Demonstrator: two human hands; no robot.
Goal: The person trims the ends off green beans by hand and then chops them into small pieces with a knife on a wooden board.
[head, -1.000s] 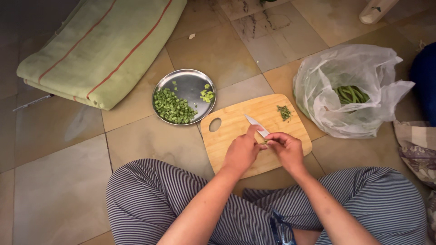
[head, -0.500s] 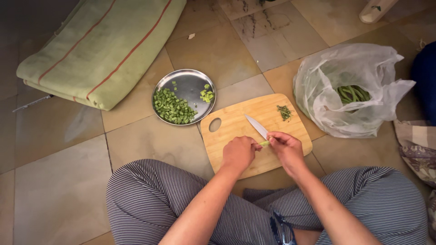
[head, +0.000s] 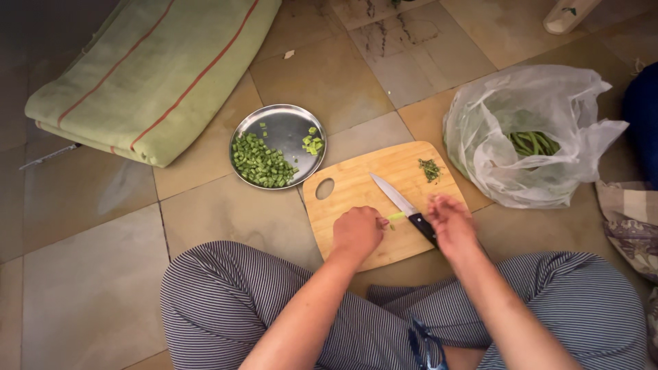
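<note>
Two hands (head: 358, 233) (head: 451, 225) at knife (head: 403, 205), steel plate (head: 288, 130) (chopped beans), bag (head: 531, 137) beside board (head: 363, 185)

cutting board (head: 370, 188) pale wood | knife (head: 404, 207) silver blade, black handle | bean piece (head: 395, 216) light green | plate (head: 288, 130) at 10 o'clock shiny steel, chopped beans (head: 260, 163) green | bag (head: 507, 109) at 2 o'clock translucent white | blanket (head: 151, 62) olive, orange stripes | trousers (head: 226, 301) navy-white pinstripes | floor tiles (head: 82, 288) beige

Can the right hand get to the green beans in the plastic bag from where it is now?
Probably yes. The right hand is by the knife handle on the cutting board, and the plastic bag lies just beside the board with its mouth open over the green beans. Nothing lies between.
</note>
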